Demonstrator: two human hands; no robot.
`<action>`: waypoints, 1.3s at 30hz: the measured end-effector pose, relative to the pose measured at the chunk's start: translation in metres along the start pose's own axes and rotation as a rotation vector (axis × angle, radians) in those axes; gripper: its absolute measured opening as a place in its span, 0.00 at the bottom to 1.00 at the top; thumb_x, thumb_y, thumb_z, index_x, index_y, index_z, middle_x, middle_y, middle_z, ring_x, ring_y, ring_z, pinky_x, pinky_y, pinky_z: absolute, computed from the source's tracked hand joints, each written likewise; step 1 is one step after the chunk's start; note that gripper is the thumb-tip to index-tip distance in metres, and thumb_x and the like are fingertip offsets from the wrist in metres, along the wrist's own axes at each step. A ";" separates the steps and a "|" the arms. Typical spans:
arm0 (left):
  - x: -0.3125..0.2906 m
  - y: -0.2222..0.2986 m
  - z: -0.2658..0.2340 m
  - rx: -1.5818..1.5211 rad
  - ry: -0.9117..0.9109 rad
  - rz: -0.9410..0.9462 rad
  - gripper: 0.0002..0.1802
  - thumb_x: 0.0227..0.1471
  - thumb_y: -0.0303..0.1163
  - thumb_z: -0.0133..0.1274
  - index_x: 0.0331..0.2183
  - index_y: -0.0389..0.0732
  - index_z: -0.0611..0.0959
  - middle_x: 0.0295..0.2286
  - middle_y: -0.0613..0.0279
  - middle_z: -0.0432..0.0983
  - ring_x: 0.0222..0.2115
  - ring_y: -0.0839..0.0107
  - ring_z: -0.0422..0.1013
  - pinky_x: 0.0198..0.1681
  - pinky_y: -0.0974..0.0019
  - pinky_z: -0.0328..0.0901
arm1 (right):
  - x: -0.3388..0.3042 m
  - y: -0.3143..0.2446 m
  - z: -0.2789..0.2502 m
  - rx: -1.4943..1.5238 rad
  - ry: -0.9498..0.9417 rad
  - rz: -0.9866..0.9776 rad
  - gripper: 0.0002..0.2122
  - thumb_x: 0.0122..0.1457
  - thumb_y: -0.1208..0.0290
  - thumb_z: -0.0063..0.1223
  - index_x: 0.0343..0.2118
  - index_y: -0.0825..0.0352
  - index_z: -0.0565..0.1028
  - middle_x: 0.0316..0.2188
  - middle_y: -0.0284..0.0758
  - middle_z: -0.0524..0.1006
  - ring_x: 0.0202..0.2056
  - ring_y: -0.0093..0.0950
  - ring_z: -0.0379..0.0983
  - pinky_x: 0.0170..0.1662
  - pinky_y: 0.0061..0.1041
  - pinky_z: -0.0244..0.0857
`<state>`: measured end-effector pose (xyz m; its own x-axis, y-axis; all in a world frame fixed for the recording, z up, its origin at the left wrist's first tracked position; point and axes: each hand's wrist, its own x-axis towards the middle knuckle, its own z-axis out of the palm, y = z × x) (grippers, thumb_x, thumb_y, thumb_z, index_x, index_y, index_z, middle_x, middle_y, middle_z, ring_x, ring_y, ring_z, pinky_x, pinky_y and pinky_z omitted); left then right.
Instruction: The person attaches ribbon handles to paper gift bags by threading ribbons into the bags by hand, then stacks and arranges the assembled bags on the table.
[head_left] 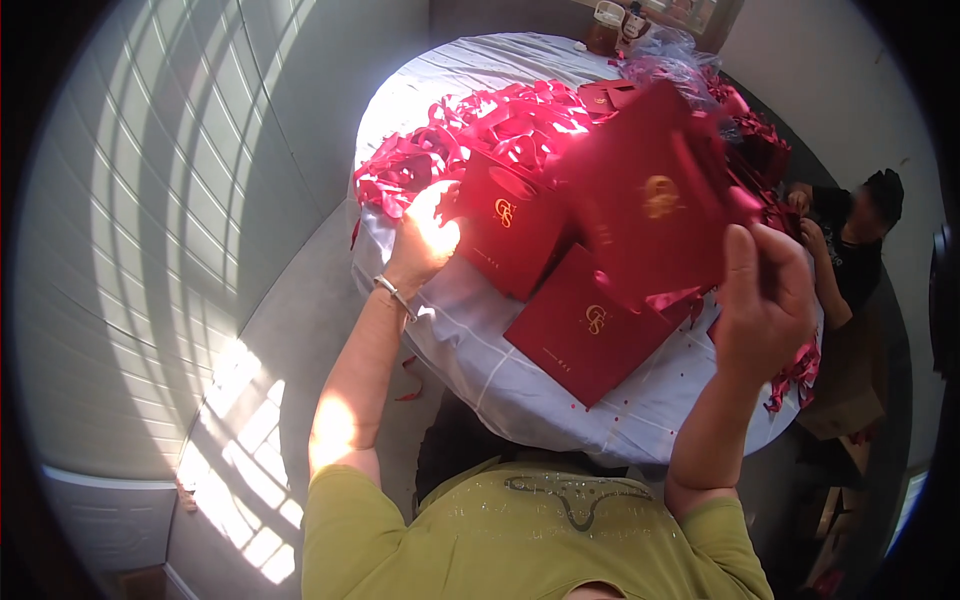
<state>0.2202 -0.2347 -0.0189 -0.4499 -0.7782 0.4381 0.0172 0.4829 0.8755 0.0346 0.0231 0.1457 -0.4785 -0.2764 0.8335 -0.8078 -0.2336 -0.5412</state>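
Note:
My right hand (768, 300) is raised at the right side of the table, thumb and fingers closed on the edge of a dark red paper gift bag (640, 215). This bag is blurred and carries a gold emblem. At the left, my left hand (428, 235) curves with thumb and fingers apart, beside the left edge of a second red gift bag (510, 235); glare hides whether the fingertips touch it. A third red gift bag (590, 325) lies flat near the table's front edge, partly under the raised one.
A heap of red ribbons (420, 160) covers the far left of the round, white-clothed table (480, 350). Clear plastic wrapping (670, 60) lies at the back. At the right edge a person in black (850, 235) works with both hands. A cardboard box (845, 390) stands below them.

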 end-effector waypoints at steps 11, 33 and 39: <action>-0.035 0.006 -0.011 -0.176 0.094 -0.097 0.38 0.60 0.45 0.54 0.60 0.26 0.63 0.55 0.42 0.67 0.58 0.57 0.64 0.61 0.60 0.59 | -0.062 0.055 0.108 -0.268 -0.461 -0.299 0.14 0.54 0.65 0.63 0.39 0.66 0.74 0.30 0.40 0.77 0.30 0.39 0.78 0.30 0.34 0.73; -0.039 0.057 0.045 0.765 -0.187 0.245 0.69 0.34 0.37 0.69 0.69 0.53 0.43 0.63 0.22 0.36 0.62 0.30 0.49 0.63 0.42 0.51 | -0.097 0.080 -0.016 -0.475 -0.784 -0.180 0.47 0.36 0.54 0.74 0.64 0.55 0.63 0.69 0.49 0.45 0.68 0.49 0.42 0.64 0.61 0.43; -0.014 0.097 0.049 0.807 -0.473 -0.249 0.65 0.40 0.35 0.68 0.68 0.44 0.42 0.55 0.28 0.61 0.50 0.38 0.68 0.49 0.49 0.66 | -0.063 0.099 0.002 -0.565 -0.829 -0.092 0.47 0.39 0.54 0.73 0.65 0.55 0.61 0.68 0.50 0.48 0.67 0.48 0.44 0.62 0.54 0.48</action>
<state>0.1843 -0.1572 0.0496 -0.6742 -0.7382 -0.0227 -0.6657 0.5940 0.4516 -0.0142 0.0158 0.0392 -0.1892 -0.8913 0.4120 -0.9773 0.1301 -0.1674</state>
